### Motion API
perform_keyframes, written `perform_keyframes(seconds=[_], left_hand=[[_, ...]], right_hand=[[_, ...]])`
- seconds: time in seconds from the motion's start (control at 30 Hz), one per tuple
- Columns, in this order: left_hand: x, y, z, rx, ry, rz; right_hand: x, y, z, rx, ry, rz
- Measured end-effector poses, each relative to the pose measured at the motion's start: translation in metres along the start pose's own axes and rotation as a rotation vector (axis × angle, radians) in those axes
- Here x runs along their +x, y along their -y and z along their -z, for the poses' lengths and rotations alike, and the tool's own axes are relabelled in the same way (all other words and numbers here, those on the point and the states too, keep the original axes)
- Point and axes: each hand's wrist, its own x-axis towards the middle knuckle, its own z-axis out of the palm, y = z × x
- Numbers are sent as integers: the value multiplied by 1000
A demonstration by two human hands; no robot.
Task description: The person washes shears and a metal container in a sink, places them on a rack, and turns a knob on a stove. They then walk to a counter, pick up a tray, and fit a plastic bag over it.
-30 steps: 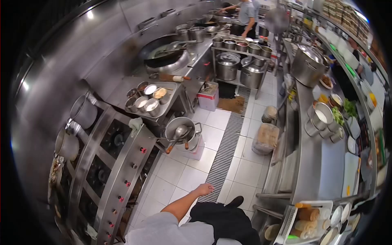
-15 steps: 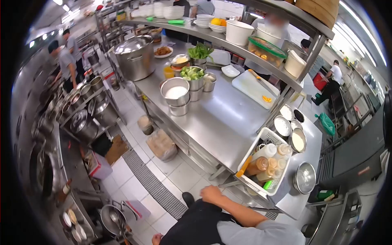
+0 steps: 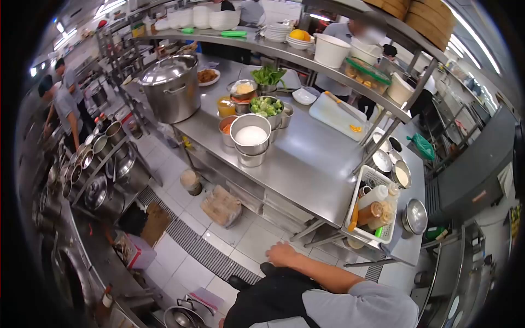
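My right hand [image 3: 281,255] hangs in front of the dark apron [image 3: 268,298], above the tiled floor. Its back faces up, the fingers look loosely curled, and I see nothing in them. Only a sliver of my left hand [image 3: 221,322] shows at the bottom edge, with its fingers hidden. Nearest to my right hand is the steel table [image 3: 306,191], not touched. A white basket [image 3: 389,232] of squeeze bottles [image 3: 373,197] stands on it, beside a steel bowl [image 3: 415,216]. Farther along are a pot of white contents [image 3: 251,136] and chopped greens [image 3: 266,106].
A large lidded stockpot [image 3: 170,90] stands at the table's far left. A cutting board [image 3: 338,117] holds a knife [image 3: 345,106]. On the floor are a wrapped box [image 3: 221,206], a tub [image 3: 191,182] and a drain grate [image 3: 205,249]. Several people work farther off.
My view has shifted, with the basket now farther right and the floor box slightly right. My right hand stays bent before my body. Less of my left hand shows.
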Motion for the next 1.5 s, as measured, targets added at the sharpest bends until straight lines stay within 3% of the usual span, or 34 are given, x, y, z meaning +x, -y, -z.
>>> perform_keyframes(seconds=[0.07, 0.17, 0.37, 0.5, 0.6, 0.63, 0.7, 0.73, 0.77, 0.8, 0.83, 0.9, 1.0, 1.07, 1.3, 1.33, 1.5], left_hand=[[30, -24, 9, 19, 40, -34], [74, -65, 31, 55, 64, -84], [146, -171, 63, 103, 55, -230], [184, -214, 52, 50, 63, -192], [191, -214, 33, 4, 209, -138], [195, -214, 13, 66, 129, -135], [180, -210, -20, 113, 49, -134], [191, -185, -28, 260, 46, -225], [162, -186, -43, 611, -12, -296], [143, -178, -61, 549, -53, -320], [123, -185, -68, 548, 121, -319], [113, -151, -99, 399, 300, 20], [5, -178, -112, 169, 135, 236], [-28, -160, -118, 94, 220, 326], [-102, -47, -174, -278, -8, 385], [-122, -54, -184, -248, -86, 450], [-114, 4, -223, -453, -269, 368]], right_hand=[[-8, -3, -4, 168, 10, -123], [-18, 3, 5, 176, 74, -243], [-22, 14, -12, 295, -33, -421], [-10, 9, -20, 378, -20, -391], [10, 0, -11, 387, 46, -339], [19, -6, -8, 401, 78, -319], [42, -25, -11, 385, 112, -165], [60, -40, -20, 391, 54, -84], [81, -50, -25, 393, 26, 21], [97, -55, -17, 472, 21, 57], [109, -60, -9, 554, 40, 82], [149, -83, -19, 489, 178, 207], [187, -74, -14, 354, 372, 394], [210, -47, -14, 261, 457, 517], [234, 56, -29, -18, 642, 910], [228, 69, -31, -41, 659, 945], [179, 121, -54, -134, 726, 1106]])
